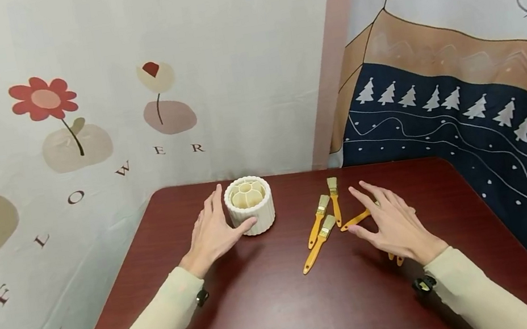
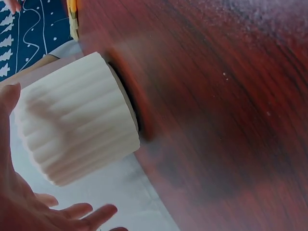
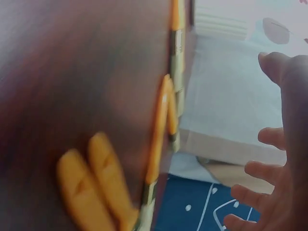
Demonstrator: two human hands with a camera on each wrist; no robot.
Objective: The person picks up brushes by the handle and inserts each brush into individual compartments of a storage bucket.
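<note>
While the left hand (image 1: 212, 230) sits spread beside the ribbed white holder (image 1: 262, 214) near the far edge of the worktop (image 1: 276, 312), whether touching I can't tell, the right hand (image 1: 397, 226) hovers, fingers spread, over some of the yellow-handled brushes (image 1: 319, 245).

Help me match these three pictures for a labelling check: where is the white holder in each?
Head: the holder stands just below and slightly left of the picture's centre.
Left wrist: the holder looms large and tilted, left of centre.
Right wrist: the holder seems the small, blurred ribbed shape near the top, right of centre.
Shared landmark: navy cloth, at right, top left and bottom respectively.
</note>
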